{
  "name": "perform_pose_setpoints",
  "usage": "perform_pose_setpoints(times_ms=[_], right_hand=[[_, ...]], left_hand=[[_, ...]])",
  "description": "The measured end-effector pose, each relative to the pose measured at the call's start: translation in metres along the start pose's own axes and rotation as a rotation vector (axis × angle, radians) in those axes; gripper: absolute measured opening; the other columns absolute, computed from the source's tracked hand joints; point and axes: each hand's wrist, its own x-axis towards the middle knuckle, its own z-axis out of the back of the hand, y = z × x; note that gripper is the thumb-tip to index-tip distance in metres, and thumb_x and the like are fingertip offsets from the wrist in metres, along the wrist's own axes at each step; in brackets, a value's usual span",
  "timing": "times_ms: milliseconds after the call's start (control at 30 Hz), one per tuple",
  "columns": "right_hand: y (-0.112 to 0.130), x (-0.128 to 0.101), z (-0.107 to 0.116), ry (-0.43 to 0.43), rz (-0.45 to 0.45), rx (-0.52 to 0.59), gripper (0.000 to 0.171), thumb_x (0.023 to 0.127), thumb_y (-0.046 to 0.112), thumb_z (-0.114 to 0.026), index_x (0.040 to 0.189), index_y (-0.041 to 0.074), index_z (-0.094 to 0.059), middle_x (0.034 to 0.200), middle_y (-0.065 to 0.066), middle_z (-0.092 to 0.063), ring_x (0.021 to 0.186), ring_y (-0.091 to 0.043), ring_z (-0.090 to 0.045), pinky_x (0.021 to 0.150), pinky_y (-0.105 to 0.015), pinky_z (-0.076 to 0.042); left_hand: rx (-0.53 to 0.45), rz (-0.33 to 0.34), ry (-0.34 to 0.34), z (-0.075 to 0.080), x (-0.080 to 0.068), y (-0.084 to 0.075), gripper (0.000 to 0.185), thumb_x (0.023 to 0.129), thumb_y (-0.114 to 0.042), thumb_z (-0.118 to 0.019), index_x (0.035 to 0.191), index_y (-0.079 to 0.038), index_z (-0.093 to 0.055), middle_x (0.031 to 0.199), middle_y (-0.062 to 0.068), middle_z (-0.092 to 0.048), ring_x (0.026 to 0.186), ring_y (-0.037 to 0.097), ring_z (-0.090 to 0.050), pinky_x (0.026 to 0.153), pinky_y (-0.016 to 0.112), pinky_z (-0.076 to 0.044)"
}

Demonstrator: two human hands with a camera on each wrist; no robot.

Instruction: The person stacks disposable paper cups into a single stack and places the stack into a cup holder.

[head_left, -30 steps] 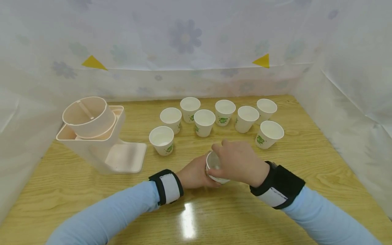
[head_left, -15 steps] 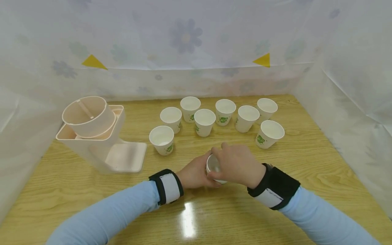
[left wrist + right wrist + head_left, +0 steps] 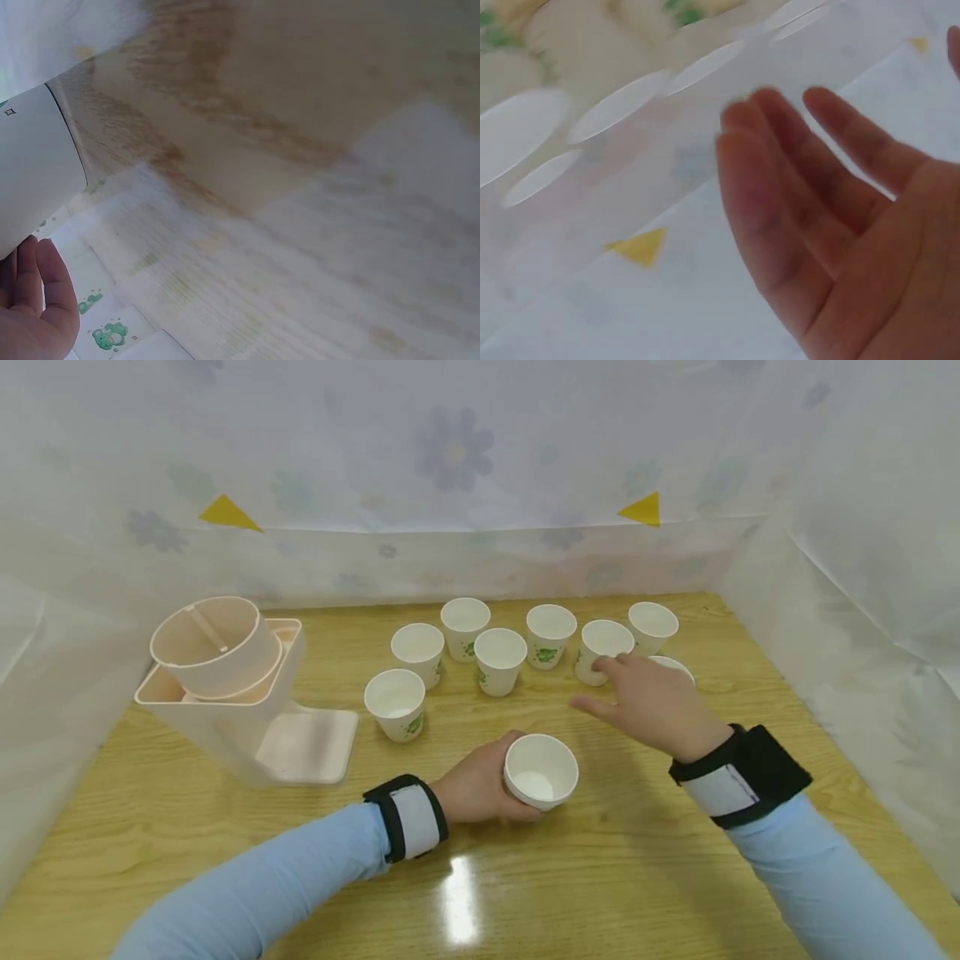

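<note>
- The left hand (image 3: 480, 785) holds a white paper cup (image 3: 542, 770) at the near middle of the wooden bench (image 3: 225, 843), fingers curled round its side, the mouth tipped toward the camera. The left-wrist view shows the cup wall (image 3: 34, 169) resting against the fingers (image 3: 37, 300).
- Just beyond and to the right, the right hand (image 3: 648, 702) hangs over the bench with fingers spread and nothing in its grip; the right-wrist view confirms a wide, bare palm (image 3: 840, 232).
- Under that hand a cup with a green print (image 3: 671, 665) is mostly hidden, and a plain cup (image 3: 603, 647) stands at the fingertips. Whether they touch it cannot be told.
- Likely risk: the spread fingers could clip a neighbouring rim and topple these light cups, which stand close together; a squeeze from the left hand could also buckle the thin wall of the tilted cup.
- Further back, six more cups (image 3: 499, 658) stand upright in a loose cluster.
- At far left sits a pale plastic dispenser (image 3: 240, 693) with a round tub on top; a flower-print curtain (image 3: 450, 452) closes off the scene.
</note>
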Motion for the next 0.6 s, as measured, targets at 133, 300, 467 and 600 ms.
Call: perform_pose_setpoints(times_ms=[133, 300, 467, 600], right_hand=[[-0.039, 0.011, -0.002, 0.014, -0.124, 0.037, 0.064, 0.089, 0.052, -0.052, 0.123, -0.003, -0.052, 0.116, -0.028, -0.055, 0.101, -0.042, -0.055, 0.071, -0.052, -0.05], [-0.07, 0.018, -0.018, 0.024, -0.229, 0.064, 0.075, 0.088, 0.058, -0.047, 0.129, -0.005, -0.046, 0.129, -0.035, -0.042, 0.116, -0.052, -0.038, 0.083, -0.062, -0.043], [-0.086, 0.021, -0.03, 0.062, -0.277, 0.123, 0.082, 0.086, 0.057, -0.051, 0.137, -0.005, -0.034, 0.132, -0.039, -0.034, 0.115, -0.058, -0.034, 0.087, -0.065, -0.038], [-0.09, 0.022, -0.032, 0.114, -0.297, 0.163, 0.086, 0.084, 0.055, -0.054, 0.139, -0.005, -0.028, 0.129, -0.041, -0.034, 0.111, -0.059, -0.036, 0.085, -0.065, -0.039]], left_hand=[[-0.007, 0.003, 0.001, 0.0, 0.0, 0.0, 0.077, 0.064, -0.017, -0.084, 0.129, -0.016, -0.042, 0.125, -0.001, -0.057, 0.115, 0.014, -0.054, 0.102, 0.032, -0.041], [0.004, 0.015, 0.006, 0.0, 0.0, -0.001, 0.078, 0.064, -0.018, -0.084, 0.13, -0.016, -0.042, 0.125, -0.001, -0.057, 0.115, 0.013, -0.054, 0.102, 0.031, -0.04], [0.018, 0.009, -0.002, -0.001, 0.0, -0.001, 0.078, 0.064, -0.019, -0.085, 0.129, -0.016, -0.042, 0.124, -0.001, -0.058, 0.114, 0.012, -0.054, 0.102, 0.031, -0.041], [0.02, 0.019, -0.003, -0.001, -0.001, -0.002, 0.078, 0.064, -0.019, -0.085, 0.129, -0.017, -0.042, 0.124, -0.002, -0.058, 0.114, 0.012, -0.054, 0.102, 0.03, -0.041]])
